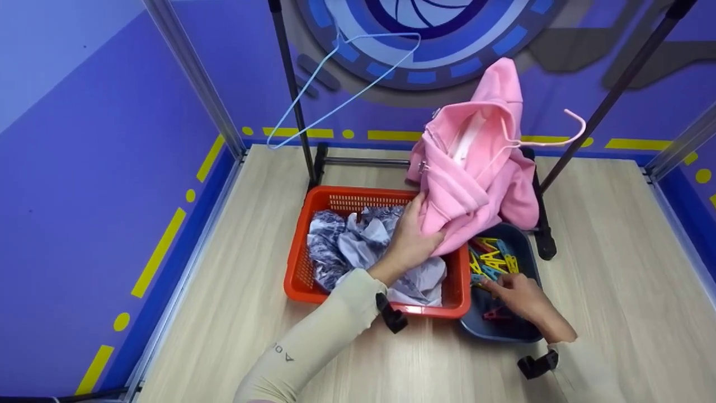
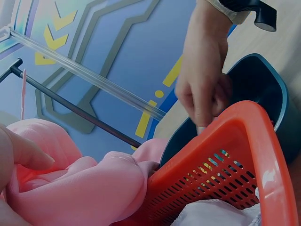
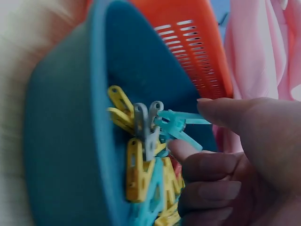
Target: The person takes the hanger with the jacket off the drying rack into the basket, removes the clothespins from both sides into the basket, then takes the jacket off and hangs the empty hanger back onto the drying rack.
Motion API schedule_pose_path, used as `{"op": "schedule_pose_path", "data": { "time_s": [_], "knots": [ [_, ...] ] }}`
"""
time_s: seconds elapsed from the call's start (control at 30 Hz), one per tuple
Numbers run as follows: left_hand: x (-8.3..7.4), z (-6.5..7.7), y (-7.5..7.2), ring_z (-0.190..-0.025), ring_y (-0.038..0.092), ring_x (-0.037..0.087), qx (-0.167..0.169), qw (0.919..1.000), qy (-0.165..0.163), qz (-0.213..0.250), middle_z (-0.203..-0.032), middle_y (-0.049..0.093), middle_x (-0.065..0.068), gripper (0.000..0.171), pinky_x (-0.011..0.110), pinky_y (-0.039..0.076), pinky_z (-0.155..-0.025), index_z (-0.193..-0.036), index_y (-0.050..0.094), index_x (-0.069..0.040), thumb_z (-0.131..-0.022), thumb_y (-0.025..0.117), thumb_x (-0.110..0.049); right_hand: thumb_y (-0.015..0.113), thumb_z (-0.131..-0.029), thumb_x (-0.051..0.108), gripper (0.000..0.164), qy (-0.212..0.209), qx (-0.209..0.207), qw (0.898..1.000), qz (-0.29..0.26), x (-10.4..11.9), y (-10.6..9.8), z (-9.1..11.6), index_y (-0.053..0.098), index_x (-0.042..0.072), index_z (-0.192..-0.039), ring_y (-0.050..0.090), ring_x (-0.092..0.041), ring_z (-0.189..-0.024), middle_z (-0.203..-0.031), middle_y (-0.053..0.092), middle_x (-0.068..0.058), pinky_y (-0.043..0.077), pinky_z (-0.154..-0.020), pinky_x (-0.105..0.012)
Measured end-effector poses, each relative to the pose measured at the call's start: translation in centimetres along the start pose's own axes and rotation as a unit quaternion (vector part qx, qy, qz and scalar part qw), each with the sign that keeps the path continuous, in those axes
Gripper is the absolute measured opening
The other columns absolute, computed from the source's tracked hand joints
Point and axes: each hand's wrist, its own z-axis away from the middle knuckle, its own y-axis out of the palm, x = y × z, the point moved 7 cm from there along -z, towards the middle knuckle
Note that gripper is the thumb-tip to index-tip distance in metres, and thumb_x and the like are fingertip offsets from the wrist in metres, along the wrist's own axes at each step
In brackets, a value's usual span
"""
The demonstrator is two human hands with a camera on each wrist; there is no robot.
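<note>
A pink hooded jacket (image 1: 461, 184) is draped on a pink hanger (image 1: 579, 133), whose hook sticks out to the right of the collar. My left hand (image 1: 411, 238) grips the jacket's lower left side above the red basket (image 1: 293, 268); the fingers under the cloth are hidden. Over the dark blue basin (image 1: 478, 322), my right hand (image 1: 520, 296) pinches a light blue clothespin (image 3: 176, 125) by its two arms between thumb and index finger. Several yellow, blue, grey and red clothespins (image 1: 492, 260) lie in a heap under it.
White and dark grey patterned clothing (image 1: 358, 246) fills much of the basket, which stands against the basin. A light blue hanger (image 1: 372, 84) hangs at the back left. Black rack poles (image 1: 293, 95) rise on both sides, with a foot (image 1: 545, 243) behind the basin.
</note>
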Motion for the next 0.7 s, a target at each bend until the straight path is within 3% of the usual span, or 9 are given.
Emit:
{"op": "schedule_pose_path", "data": {
  "time_s": [0.23, 0.43, 0.57, 0.7],
  "knots": [
    [0.0, 0.0, 0.1, -0.135, 0.044, 0.028, 0.000, 0.9999, -0.004, -0.013, -0.148, 0.043, 0.015, 0.085, 0.038, 0.032, -0.116, -0.148, 0.034, -0.005, -0.074, 0.075, -0.008, 0.063, -0.090, 0.046, 0.044, 0.006, 0.007, 1.000, 0.001, -0.6, 0.2, 0.2, 0.059, 0.006, -0.073, 0.050, -0.012, -0.060, -0.064, 0.052, 0.002, 0.037, -0.053, -0.025],
    [0.1, 0.1, 0.0, -0.135, 0.043, 0.028, 0.007, 0.9998, -0.012, -0.012, -0.149, 0.042, 0.014, 0.086, 0.038, 0.032, -0.116, -0.150, 0.031, -0.005, -0.076, 0.075, -0.009, 0.069, -0.084, 0.049, 0.046, 0.012, -0.002, 1.000, -0.002, -0.7, -0.7, 0.3, 0.063, 0.004, -0.086, 0.046, -0.012, -0.059, -0.064, 0.046, 0.004, 0.035, -0.050, -0.024],
    [0.2, 0.0, -0.1, -0.131, 0.047, 0.026, 0.008, 0.9992, 0.001, -0.038, -0.145, 0.046, 0.013, 0.088, 0.038, 0.035, -0.114, -0.151, 0.031, -0.007, -0.075, 0.075, -0.009, 0.068, -0.085, 0.049, 0.047, 0.008, -0.044, 0.999, -0.019, -0.5, -2.6, 0.4, 0.064, 0.002, -0.093, 0.044, -0.011, -0.060, -0.067, 0.046, 0.002, 0.035, -0.050, -0.024],
    [0.4, 0.0, -0.3, -0.126, 0.050, 0.027, 0.013, 0.9966, 0.027, -0.077, -0.140, 0.048, 0.013, 0.090, 0.039, 0.039, -0.111, -0.151, 0.030, -0.008, -0.074, 0.075, -0.007, 0.068, -0.086, 0.046, 0.046, -0.005, -0.112, 0.993, -0.034, 0.1, -5.4, 0.9, 0.063, 0.002, -0.099, 0.046, -0.009, -0.059, -0.072, 0.052, -0.001, 0.038, -0.052, -0.023]
  ]
}}
